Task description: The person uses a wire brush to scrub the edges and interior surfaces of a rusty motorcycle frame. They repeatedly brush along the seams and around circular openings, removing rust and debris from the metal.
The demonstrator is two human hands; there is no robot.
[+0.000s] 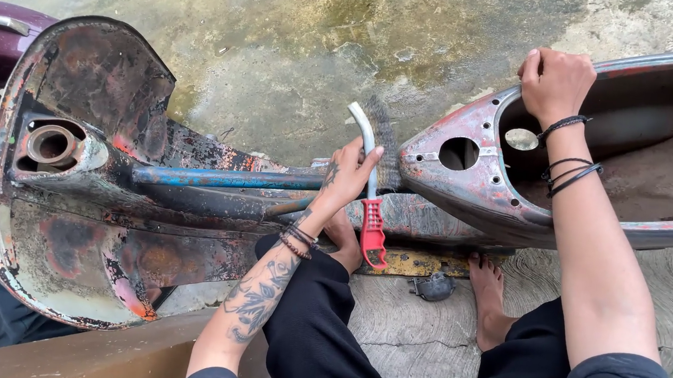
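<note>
left hand (pixel 347 174): fingers gripping wire brush (pixel 372 185), frame centre | right hand (pixel 554 82): clenched on scooter frame (pixel 192 194) rim, upper right | frame likely heavy, stiff, rusty-edged; brush light, hold by red handle

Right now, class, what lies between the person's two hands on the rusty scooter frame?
In the head view, between the left hand holding the red-handled wire brush and the right hand gripping the rusty metal scooter frame, lies the frame's pointed nose with a round hole.
</note>
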